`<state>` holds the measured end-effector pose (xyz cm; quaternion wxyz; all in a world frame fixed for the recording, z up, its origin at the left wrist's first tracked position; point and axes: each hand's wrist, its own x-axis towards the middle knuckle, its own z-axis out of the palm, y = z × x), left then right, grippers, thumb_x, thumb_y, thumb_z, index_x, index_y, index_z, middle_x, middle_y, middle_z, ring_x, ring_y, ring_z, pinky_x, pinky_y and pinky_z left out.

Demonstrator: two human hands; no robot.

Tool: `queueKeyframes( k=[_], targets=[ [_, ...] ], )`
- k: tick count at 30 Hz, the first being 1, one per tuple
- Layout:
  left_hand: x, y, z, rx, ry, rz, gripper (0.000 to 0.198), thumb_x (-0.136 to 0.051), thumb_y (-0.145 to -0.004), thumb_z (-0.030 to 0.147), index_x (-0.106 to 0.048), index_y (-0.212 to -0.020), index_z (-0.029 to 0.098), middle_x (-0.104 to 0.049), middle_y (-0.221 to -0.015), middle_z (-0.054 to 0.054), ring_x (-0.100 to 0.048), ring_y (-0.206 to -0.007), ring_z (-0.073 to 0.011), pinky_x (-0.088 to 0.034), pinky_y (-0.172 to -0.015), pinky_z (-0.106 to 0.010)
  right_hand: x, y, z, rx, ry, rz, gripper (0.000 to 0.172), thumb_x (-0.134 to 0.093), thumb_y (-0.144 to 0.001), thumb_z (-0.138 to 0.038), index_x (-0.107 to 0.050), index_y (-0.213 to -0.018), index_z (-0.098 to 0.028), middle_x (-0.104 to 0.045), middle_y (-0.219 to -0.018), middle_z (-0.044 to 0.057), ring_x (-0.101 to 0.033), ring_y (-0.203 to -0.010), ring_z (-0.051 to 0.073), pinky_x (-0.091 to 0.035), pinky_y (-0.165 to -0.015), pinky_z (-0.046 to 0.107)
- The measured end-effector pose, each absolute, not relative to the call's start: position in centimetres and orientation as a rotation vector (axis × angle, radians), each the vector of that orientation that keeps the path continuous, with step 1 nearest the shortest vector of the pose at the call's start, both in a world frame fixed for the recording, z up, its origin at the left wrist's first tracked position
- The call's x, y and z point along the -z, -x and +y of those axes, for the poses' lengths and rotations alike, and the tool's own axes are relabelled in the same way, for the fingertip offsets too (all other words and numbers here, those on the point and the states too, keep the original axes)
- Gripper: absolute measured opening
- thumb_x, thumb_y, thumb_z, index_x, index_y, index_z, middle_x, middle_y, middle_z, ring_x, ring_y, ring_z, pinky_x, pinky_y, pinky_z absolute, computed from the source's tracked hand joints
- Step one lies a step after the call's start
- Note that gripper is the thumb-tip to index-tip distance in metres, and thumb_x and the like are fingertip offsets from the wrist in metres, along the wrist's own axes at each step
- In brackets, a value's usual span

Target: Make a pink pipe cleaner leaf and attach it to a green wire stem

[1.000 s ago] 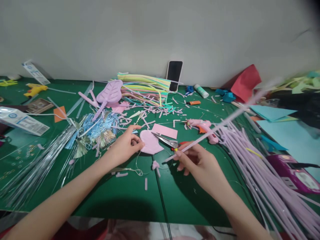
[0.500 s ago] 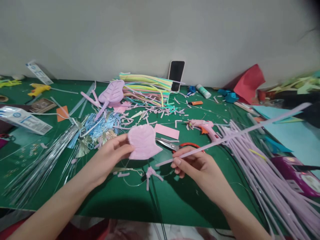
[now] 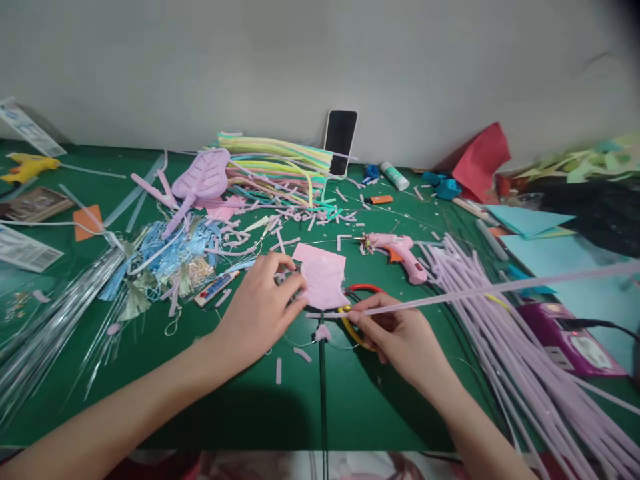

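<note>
My left hand (image 3: 265, 303) pinches the left edge of a flat pale-pink fuzzy petal-shaped piece (image 3: 324, 283). Between the thumb and fingers of my right hand (image 3: 403, 333) is one long lilac pipe cleaner (image 3: 460, 293), its short end lying along the petal's lower edge and its long end reaching off to the right. Scissors with red and yellow handles (image 3: 367, 288) lie partly hidden behind the petal and my right hand. Just below the petal sits a small lilac pipe-cleaner piece (image 3: 323, 333), by dark thin stems (image 3: 323, 393).
A pink glue gun (image 3: 400, 252) lies beyond my right hand, beside a lilac pipe-cleaner bundle (image 3: 500, 347). Farther back are a finished-looking lilac leaf (image 3: 203, 177), coloured pipe cleaners (image 3: 275, 157) and a phone (image 3: 341, 141). Blue tassels (image 3: 175, 243) and silver strands (image 3: 65, 313) lie left.
The petal piece has moved right and lies flatter, and the pipe cleaner's end has come up against its lower edge. The camera view has shifted to the right.
</note>
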<state>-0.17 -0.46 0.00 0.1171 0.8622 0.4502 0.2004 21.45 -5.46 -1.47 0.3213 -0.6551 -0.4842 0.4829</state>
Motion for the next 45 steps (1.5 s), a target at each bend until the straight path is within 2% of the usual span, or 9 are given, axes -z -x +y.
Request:
queueKeyframes(
  k=[4, 9, 16, 23, 27, 32, 35, 38, 45],
  targets=[
    [0.2, 0.7, -1.6, -0.444, -2.636, 1.165, 0.011, -0.059, -0.088, 0.027, -0.067, -0.086, 0.019, -0.044, -0.134, -0.014, -0.034, -0.130, -0.0363, -0.035, -0.101, -0.059, 2.1, -21.3, -5.5, -1.233, 1.713, -1.264, 0.034, -0.070, -0.074, -0.051, -0.067, -0.078, -0.017, -0.049, -0.047, -0.005, -0.037, -0.038, 0.008, -0.025, -0.033, 0.019],
    [0.8, -0.2, -1.6, -0.328, -2.625, 1.260, 0.011, -0.058, -0.088, 0.023, -0.066, -0.086, 0.016, -0.045, -0.137, -0.018, -0.030, -0.135, -0.0403, -0.036, -0.101, -0.063, 2.5, -21.2, -5.4, -1.105, 1.676, -1.339, 0.028, -0.072, -0.072, -0.046, -0.071, -0.075, -0.018, -0.066, -0.066, 0.004, -0.050, -0.050, 0.011, -0.036, -0.042, 0.022],
    [1.8, -0.3, -2.3, -0.559, -3.067, 1.280, 0.020, -0.046, -0.092, 0.011, -0.063, -0.084, 0.010, -0.052, -0.132, -0.023, -0.040, -0.131, -0.0364, -0.041, -0.100, -0.055, 1.1, -21.7, -5.9, -1.243, 1.720, -1.324, 0.030, -0.063, -0.080, -0.049, -0.067, -0.090, -0.020, -0.058, -0.058, -0.002, -0.049, -0.044, 0.010, -0.039, -0.038, 0.019],
    [1.8, 0.8, -2.1, -0.605, -3.238, 0.873, 0.018, -0.047, -0.090, 0.007, -0.063, -0.099, 0.005, -0.068, -0.105, -0.017, -0.061, -0.102, -0.0274, -0.047, -0.095, -0.044, 0.9, -21.9, -6.2, -1.065, 1.646, -1.539, 0.019, -0.063, -0.084, -0.038, -0.068, -0.084, -0.020, -0.069, -0.073, 0.002, -0.060, -0.057, 0.013, -0.047, -0.047, 0.021],
    [0.6, 1.4, -1.6, -0.563, -3.165, 0.734, 0.017, -0.046, -0.092, 0.008, -0.061, -0.101, 0.005, -0.067, -0.095, -0.014, -0.062, -0.093, -0.0247, -0.048, -0.090, -0.042, 0.8, -21.8, -5.9, -0.774, 1.539, -1.922, 0.009, -0.060, -0.088, -0.024, -0.068, -0.087, -0.020, -0.072, -0.085, 0.005, -0.066, -0.073, 0.017, -0.050, -0.065, 0.026],
    [-1.0, 2.3, -1.8, -0.380, -2.984, 0.670, 0.021, -0.038, -0.096, 0.011, -0.059, -0.097, 0.014, -0.065, -0.091, -0.008, -0.059, -0.086, -0.0202, -0.048, -0.079, -0.033, -0.1, -21.5, -5.6, -0.802, 1.532, -2.164, 0.018, -0.053, -0.093, -0.024, -0.067, -0.084, -0.019, -0.070, -0.078, 0.005, -0.063, -0.066, 0.017, -0.045, -0.061, 0.027],
    [-1.0, 2.6, -2.1, -0.424, -2.888, 0.641, 0.020, -0.039, -0.097, 0.013, -0.056, -0.108, 0.015, -0.066, -0.094, -0.006, -0.059, -0.086, -0.0188, -0.047, -0.078, -0.031, -0.7, -21.3, -5.5, -0.948, 1.525, -2.155, 0.016, -0.053, -0.092, -0.022, -0.067, -0.084, -0.019, -0.069, -0.075, 0.003, -0.061, -0.064, 0.015, -0.043, -0.059, 0.025],
    [-0.7, 2.5, -2.2, -0.535, -2.837, 0.689, 0.023, -0.045, -0.096, 0.016, -0.051, -0.118, 0.015, -0.068, -0.096, -0.006, -0.061, -0.088, -0.0186, -0.046, -0.080, -0.031, -1.3, -21.1, -5.4, -0.954, 1.522, -2.148, 0.016, -0.051, -0.090, -0.013, -0.065, -0.090, -0.019, -0.070, -0.083, 0.004, -0.063, -0.072, 0.017, -0.045, -0.064, 0.026],
    [-1.6, 1.6, -1.9, -0.533, -2.596, 0.891, 0.017, -0.048, -0.096, 0.024, -0.056, -0.111, 0.020, -0.070, -0.095, -0.001, -0.066, -0.086, -0.0149, -0.048, -0.077, -0.024, -2.0, -21.0, -5.3, -0.937, 1.400, -2.183, 0.025, -0.042, -0.088, -0.005, -0.062, -0.093, -0.018, -0.070, -0.087, 0.006, -0.065, -0.077, 0.019, -0.048, -0.070, 0.028]
  ],
)
